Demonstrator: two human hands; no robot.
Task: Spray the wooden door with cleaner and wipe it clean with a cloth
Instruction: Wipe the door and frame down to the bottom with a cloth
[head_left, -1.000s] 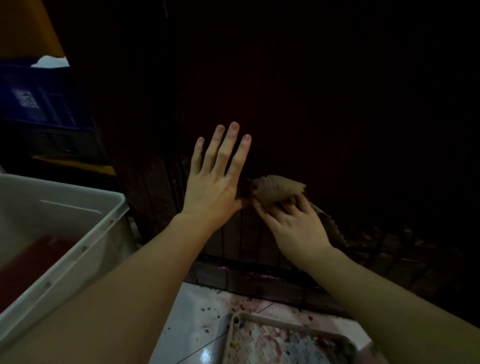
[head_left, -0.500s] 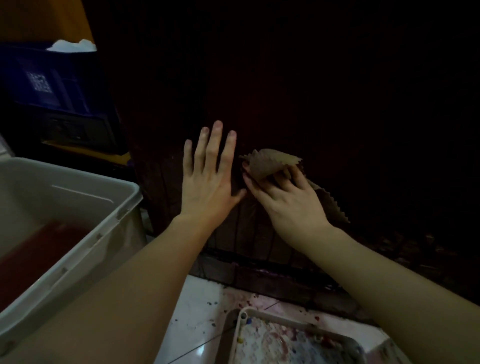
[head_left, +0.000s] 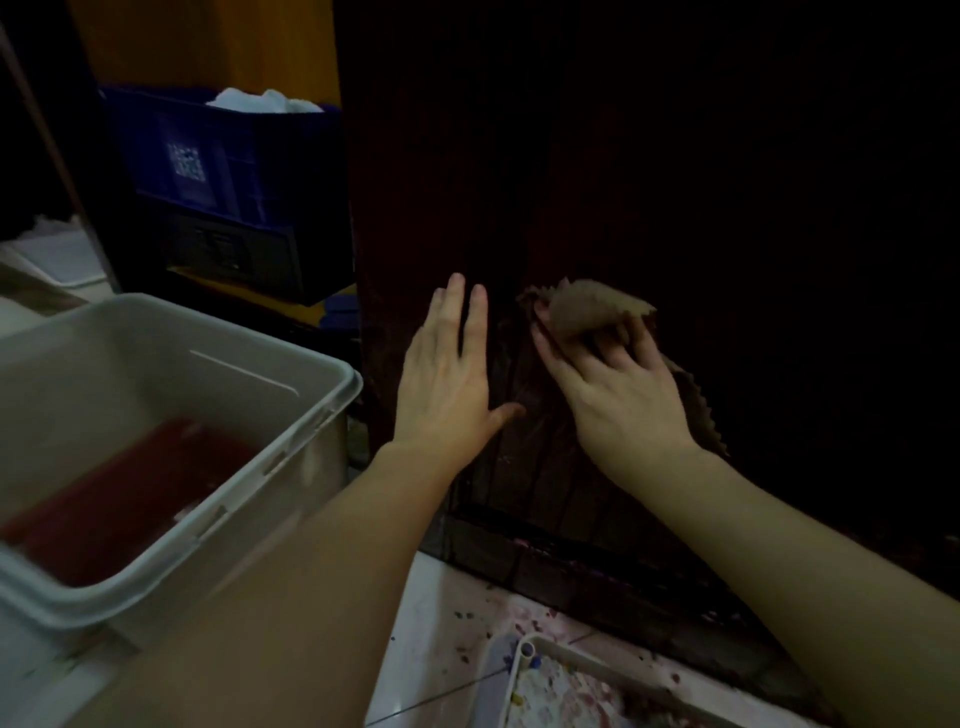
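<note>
Left hand (head_left: 447, 379) lies flat, fingers straight, on the dark wooden door (head_left: 675, 208) — right hand (head_left: 618, 395) beside it, fingers pinching a tan cloth (head_left: 582, 309) against the wood.

our two bare forearms, no sleeves showing, left hand (head_left: 447, 374), right hand (head_left: 618, 395), short plain nails, no rings

The dark brown wooden door (head_left: 675, 208) stands upright, its grooved lower panel streaked and scuffed near the bottom edge. A tan cloth with a zigzag-cut edge (head_left: 587, 312) lies bunched flat against the door's lower panel, its top folded over, one serrated corner trailing down to the right.
</note>
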